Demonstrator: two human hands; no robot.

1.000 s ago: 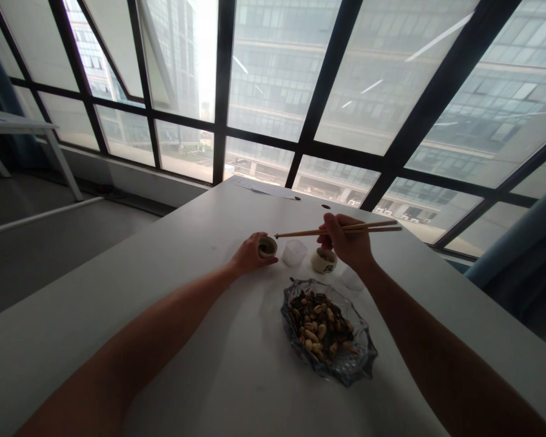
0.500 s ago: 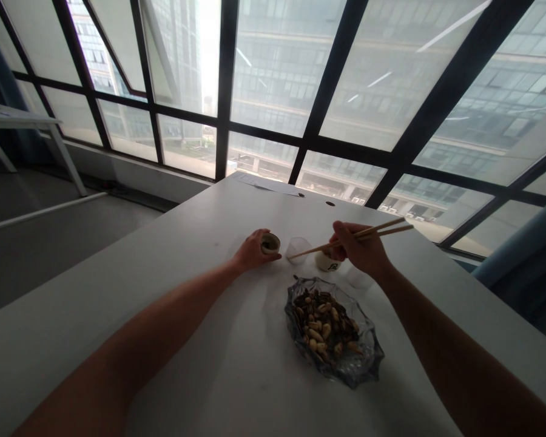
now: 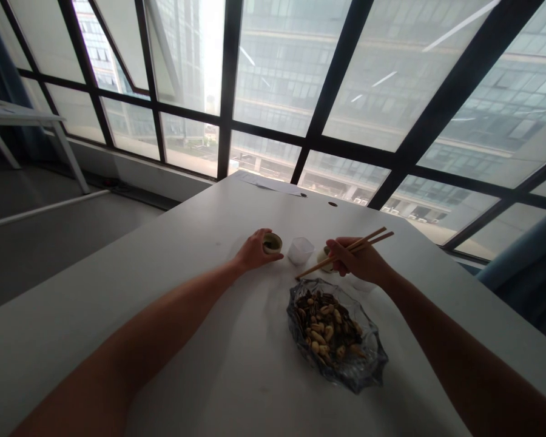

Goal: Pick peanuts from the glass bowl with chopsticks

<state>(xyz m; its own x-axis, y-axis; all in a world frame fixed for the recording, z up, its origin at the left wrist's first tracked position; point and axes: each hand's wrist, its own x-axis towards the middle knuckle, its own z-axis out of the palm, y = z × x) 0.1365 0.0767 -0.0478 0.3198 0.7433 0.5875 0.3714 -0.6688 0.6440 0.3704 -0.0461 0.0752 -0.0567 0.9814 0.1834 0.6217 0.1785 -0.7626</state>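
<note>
My left hand (image 3: 253,250) is wrapped round a small cup (image 3: 273,244) with something dark inside. In my right hand (image 3: 352,260) is a pair of chopsticks (image 3: 368,239), their tips down by a small dark piece (image 3: 297,278) on the table. Between the hands stands a clear plastic cup (image 3: 300,250). A second small pale cup (image 3: 324,260) is partly hidden behind the chopsticks and my right fingers. Just nearer to me, a scalloped glass bowl (image 3: 368,364) holds peanuts (image 3: 318,337) and dark seeds (image 3: 316,301).
Everything stands on a white table (image 3: 209,340). Sheets of paper (image 3: 277,189) lie at its far edge, near two dark round holes. Beyond are large black-framed windows. Another white table (image 3: 22,115) is at the left, and a blue curtain (image 3: 528,255) hangs at the right.
My right hand has lowered, and the chopstick tips have moved from beside the clear cup down toward me to the small dark piece. My left hand stays on its cup.
</note>
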